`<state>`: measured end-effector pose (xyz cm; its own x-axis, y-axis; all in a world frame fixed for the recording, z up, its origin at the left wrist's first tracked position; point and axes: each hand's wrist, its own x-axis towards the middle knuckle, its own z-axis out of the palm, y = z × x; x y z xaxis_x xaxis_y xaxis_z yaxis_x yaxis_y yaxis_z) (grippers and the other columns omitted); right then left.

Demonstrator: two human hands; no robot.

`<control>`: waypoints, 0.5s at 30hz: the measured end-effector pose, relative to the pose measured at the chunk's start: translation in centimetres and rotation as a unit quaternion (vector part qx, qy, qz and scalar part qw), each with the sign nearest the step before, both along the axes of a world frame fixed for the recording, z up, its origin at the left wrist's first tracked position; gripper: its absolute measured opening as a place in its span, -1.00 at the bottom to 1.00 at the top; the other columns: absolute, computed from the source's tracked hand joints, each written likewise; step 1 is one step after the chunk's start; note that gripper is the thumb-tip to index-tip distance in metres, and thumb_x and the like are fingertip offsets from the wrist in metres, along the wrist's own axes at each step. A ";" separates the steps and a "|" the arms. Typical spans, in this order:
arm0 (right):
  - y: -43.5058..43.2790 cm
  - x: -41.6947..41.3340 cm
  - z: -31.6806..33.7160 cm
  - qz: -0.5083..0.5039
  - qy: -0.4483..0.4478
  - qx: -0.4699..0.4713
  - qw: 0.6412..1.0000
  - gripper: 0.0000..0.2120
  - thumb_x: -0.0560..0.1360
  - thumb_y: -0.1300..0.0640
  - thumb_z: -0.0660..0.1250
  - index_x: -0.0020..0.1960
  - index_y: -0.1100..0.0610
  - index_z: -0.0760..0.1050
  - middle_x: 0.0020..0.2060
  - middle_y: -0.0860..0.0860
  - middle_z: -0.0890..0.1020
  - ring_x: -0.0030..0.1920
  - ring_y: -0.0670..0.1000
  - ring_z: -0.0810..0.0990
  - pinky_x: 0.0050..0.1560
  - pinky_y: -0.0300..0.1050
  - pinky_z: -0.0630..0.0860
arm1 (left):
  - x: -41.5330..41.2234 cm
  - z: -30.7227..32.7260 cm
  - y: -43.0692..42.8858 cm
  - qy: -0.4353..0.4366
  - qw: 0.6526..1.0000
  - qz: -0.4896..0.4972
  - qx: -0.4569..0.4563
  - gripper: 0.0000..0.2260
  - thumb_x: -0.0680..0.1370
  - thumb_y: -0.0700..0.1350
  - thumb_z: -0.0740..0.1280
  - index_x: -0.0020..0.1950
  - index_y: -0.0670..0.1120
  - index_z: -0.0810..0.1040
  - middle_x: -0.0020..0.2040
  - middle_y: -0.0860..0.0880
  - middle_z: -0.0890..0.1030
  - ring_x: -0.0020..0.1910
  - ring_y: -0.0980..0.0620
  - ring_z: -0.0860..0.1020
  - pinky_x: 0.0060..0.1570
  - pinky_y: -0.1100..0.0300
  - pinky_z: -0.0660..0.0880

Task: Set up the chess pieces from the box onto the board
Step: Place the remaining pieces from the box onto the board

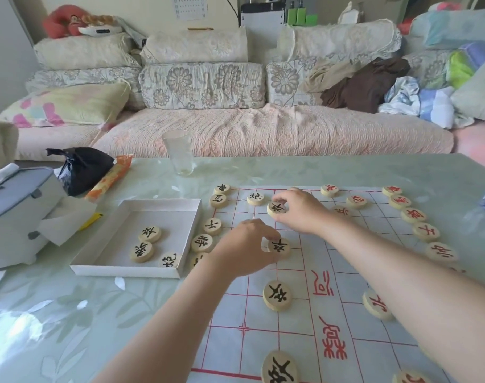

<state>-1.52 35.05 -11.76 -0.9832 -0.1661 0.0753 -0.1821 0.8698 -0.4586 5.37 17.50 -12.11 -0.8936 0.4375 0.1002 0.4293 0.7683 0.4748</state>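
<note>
Black piece [280,248] in left hand [244,244] pinch, second piece [276,209] in right hand [300,212], on board [346,288].

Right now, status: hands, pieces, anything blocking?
Left hand pinching a black-lettered piece on the board; right hand pinching a second piece farther up. Three pieces left in the box. Glass stands off the board, clear of both hands.

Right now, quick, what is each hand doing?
Left hand: closed, pinching the nearer black-lettered piece on the board.
Right hand: closed, pinching the farther black-lettered piece.
</note>
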 end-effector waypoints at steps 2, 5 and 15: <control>0.1 0.2 -0.3 0.004 -0.005 0.030 1.000 -0.63 0.51 -0.03 0.36 0.30 0.00 0.52 0.26 0.00 0.52 0.28 0.05 0.47 0.22 -0.11 0.38 | 0.0 -0.2 0.0 0.002 1.000 -0.003 0.003 -0.66 0.43 0.08 0.44 0.19 0.09 0.59 0.04 0.16 0.52 0.04 0.15 0.44 0.04 0.16 0.49; 0.2 0.5 -0.3 0.002 -0.021 0.028 0.999 -0.52 0.52 -0.03 0.36 0.42 -0.01 0.44 0.40 0.01 0.44 0.40 0.06 0.39 0.32 -0.10 0.32 | -0.1 -0.5 -0.3 -0.002 1.000 -0.002 0.010 -0.65 0.43 0.06 0.46 0.20 0.10 0.58 0.07 0.14 0.54 0.06 0.13 0.44 0.04 0.19 0.46; -4.7 3.3 0.9 0.044 0.034 -0.055 0.997 -0.61 0.56 0.06 0.34 0.39 -0.03 0.47 0.24 -0.08 0.48 0.00 -0.12 0.46 0.09 -0.22 0.34 | -0.9 1.6 -4.3 0.064 0.991 0.092 0.069 -0.82 0.46 -0.05 0.43 0.06 0.09 0.62 -0.09 0.15 0.54 -0.10 0.15 0.45 -0.17 0.40 0.32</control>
